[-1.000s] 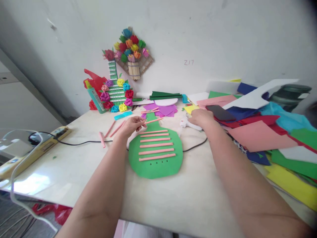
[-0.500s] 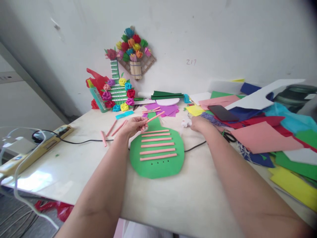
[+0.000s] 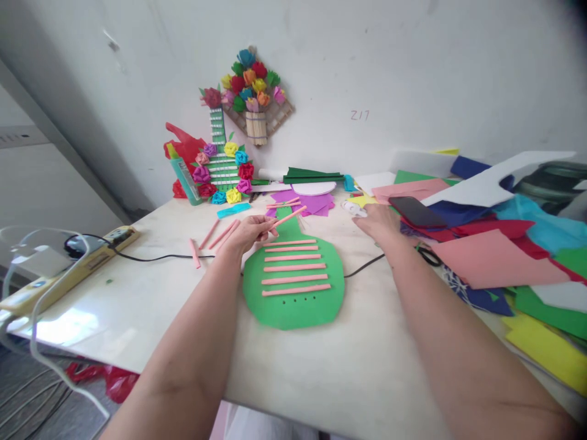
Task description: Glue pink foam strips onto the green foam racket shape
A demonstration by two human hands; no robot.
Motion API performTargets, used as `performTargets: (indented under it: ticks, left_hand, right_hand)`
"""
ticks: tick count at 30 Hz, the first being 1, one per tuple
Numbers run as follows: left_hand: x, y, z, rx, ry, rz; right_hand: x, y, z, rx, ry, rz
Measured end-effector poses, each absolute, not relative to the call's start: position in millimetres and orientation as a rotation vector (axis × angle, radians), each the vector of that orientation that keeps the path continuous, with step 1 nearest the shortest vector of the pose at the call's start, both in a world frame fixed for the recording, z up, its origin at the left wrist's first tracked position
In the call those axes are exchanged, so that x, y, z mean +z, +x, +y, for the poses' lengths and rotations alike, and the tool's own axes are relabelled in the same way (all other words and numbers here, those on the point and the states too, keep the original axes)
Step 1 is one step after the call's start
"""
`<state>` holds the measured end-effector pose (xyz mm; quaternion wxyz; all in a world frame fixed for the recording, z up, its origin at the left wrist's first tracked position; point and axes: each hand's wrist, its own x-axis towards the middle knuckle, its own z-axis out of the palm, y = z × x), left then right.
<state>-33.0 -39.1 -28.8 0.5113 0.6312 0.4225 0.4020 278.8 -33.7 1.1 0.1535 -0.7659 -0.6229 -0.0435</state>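
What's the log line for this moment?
Left hand: holds pink stick | Right hand: at white object, grip unclear | Green paper: on table, pink strips across

- The far end of the pink stick [image 3: 292,214] held in the left hand [image 3: 254,231] has been raised, a steeper slant being shown than a second ago.
- The small white object [image 3: 352,209] at the right hand [image 3: 381,223] has been shifted toward the wall [image 3: 413,73], closer to the yellow paper [image 3: 362,200].
- The right hand's thumb has been spread outward.
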Motion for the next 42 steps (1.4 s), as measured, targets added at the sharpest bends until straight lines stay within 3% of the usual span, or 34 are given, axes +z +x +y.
performTargets:
  ticks: [3,8,12,42]
  left_hand:
    - [-31.2,-31.9,-37.3,0.995,1.498,1.018]
    - [-34.8,-30.0,-35.5,0.992,1.461,1.008]
    - [-35.2,-28.9,-34.6,0.989,1.442,0.979]
    - [-40.0,-26.5,-27.9,0.989,1.383,1.011]
  right_hand:
    - [2.1,275.8,-32.3,0.010,-1.936,-1.720]
    - [7.1,262.3,-39.7,0.634,-1.501,-1.757]
    - [11.7,245.1,-49.8,0.861,-1.342,-1.873]
    - [-1.6,206.2,-55.6,0.600,-1.405,-2.024]
